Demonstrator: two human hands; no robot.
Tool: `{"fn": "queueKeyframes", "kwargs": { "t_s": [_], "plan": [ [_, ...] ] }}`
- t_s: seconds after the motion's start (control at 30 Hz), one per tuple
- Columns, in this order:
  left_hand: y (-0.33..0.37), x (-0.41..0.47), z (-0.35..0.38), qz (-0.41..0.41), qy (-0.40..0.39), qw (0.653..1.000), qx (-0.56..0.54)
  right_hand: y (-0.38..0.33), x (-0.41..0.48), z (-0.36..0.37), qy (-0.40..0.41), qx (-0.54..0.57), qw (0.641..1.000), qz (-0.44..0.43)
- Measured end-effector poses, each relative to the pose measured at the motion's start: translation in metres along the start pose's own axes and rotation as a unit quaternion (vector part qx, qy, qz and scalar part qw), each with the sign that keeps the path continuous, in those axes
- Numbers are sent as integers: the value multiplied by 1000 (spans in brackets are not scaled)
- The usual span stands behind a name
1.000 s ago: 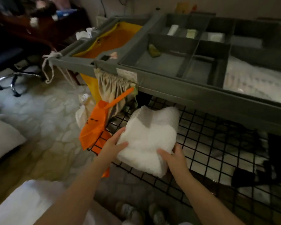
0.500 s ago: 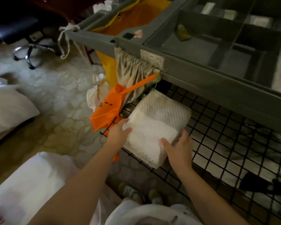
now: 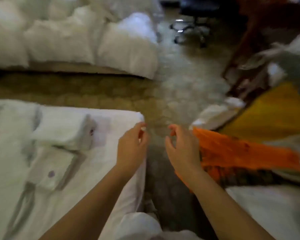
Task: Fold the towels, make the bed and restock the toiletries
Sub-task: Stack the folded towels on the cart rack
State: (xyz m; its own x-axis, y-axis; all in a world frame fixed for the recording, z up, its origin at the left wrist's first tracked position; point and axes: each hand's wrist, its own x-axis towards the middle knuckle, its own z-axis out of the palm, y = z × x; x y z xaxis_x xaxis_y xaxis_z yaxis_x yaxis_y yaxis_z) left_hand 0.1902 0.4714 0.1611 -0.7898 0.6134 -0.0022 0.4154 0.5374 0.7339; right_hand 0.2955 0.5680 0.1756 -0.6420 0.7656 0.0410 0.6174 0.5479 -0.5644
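The near bed carries a folded towel, left of both hands; soft, light and floppy, it probably wants scooping from underneath at both ends. Left hand and right hand hover empty, fingers loosely curled

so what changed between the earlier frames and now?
Both hands let go of the folded towel they held on the shelf of the cart: left hand and right hand are now empty, fingers loosely curled. The view swung left, from cart to bed; the towel cannot be picked out. Same: orange bag beside the right hand, chair in the background.
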Motion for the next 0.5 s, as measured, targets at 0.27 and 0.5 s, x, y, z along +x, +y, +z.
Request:
{"fn": "queueKeyframes", "kwargs": {
  "t_s": [0.27,0.5],
  "plan": [
    [-203,25,-79,-319,166,933,15,-117,86,196,-248,-25,956,-154],
    [-294,69,-66,-470,162,857,-135,-175,161,332,-316,-57,930,-178]
  ]
}}
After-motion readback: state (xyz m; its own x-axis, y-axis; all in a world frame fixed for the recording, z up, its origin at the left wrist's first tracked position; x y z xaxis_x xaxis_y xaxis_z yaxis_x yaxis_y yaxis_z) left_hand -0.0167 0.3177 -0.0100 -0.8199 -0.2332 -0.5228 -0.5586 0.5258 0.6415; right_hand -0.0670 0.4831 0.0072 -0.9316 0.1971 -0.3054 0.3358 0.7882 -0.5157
